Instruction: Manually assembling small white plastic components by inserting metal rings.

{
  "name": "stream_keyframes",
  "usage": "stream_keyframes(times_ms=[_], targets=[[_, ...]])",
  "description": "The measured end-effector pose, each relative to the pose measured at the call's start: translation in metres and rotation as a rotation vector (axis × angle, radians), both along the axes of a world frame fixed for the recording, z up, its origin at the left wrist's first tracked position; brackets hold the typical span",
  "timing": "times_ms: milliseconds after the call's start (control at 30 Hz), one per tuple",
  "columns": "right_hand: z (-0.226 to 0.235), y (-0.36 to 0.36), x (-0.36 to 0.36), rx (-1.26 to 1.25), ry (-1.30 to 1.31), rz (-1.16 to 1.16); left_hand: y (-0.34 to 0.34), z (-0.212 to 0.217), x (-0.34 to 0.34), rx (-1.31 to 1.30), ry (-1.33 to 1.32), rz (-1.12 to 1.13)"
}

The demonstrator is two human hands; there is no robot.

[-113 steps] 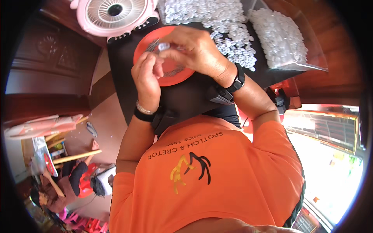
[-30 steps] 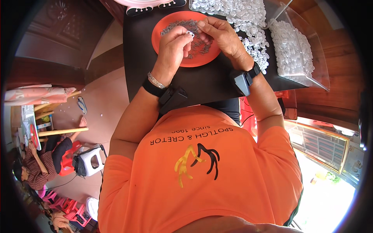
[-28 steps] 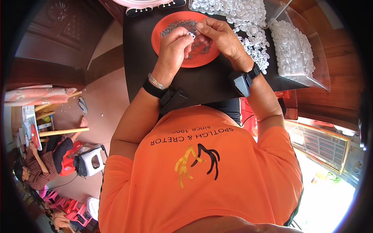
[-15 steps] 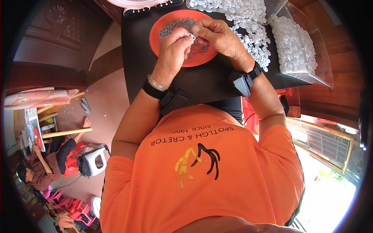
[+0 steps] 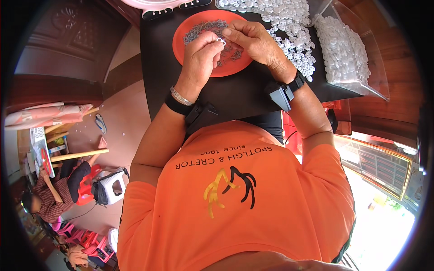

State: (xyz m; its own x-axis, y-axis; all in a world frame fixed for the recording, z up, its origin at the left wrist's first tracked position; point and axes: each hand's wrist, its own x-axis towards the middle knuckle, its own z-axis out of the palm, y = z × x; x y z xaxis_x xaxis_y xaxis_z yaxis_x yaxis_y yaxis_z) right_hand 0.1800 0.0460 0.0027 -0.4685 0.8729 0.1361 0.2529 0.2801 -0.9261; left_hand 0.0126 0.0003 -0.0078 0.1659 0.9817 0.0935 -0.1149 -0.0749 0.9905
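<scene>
My left hand (image 5: 199,56) pinches a small white plastic clip (image 5: 221,41) with a rounded opening, between thumb and forefinger. Close beside it, my right hand (image 5: 256,43) has its thumb and forefinger pressed together. Whatever is in that pinch is too small and hidden to make out. Both hands are over a round orange-red plate (image 5: 179,44). On the plate lies a heap of small grey nails (image 5: 203,30), partly covered by my fingers.
Many loose white clips (image 5: 296,49) lie on the dark table (image 5: 162,86) right of the plate. A clear plastic bin (image 5: 346,56) full of them stands farther right. A pink-and-white object (image 5: 169,7) is at the back. Another person (image 5: 56,194) sits at the far left.
The view shifts very slightly. Both hands keep nearly the same pose over the plate, with the white clip still in my left fingers.
</scene>
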Motion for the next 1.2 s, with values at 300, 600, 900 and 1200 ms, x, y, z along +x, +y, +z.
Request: stream_keyframes(times_ms=[300, 600, 900, 1200], targets=[[0.002, -0.006, -0.002, 0.120, -0.008, 0.015, 0.000, -0.004, 0.001, 0.000, -0.003, 0.003], [0.002, -0.010, -0.005, 0.207, -0.068, 0.006, -0.002, -0.005, 0.001, 0.033, 0.009, 0.006], [0.001, -0.007, -0.002, 0.005, 0.069, 0.100, -0.003, -0.005, 0.002, -0.007, -0.003, -0.004], [0.000, 0.005, 0.010, 0.012, 0.122, 0.011, -0.002, -0.001, 0.001, -0.021, 0.046, 0.035]])
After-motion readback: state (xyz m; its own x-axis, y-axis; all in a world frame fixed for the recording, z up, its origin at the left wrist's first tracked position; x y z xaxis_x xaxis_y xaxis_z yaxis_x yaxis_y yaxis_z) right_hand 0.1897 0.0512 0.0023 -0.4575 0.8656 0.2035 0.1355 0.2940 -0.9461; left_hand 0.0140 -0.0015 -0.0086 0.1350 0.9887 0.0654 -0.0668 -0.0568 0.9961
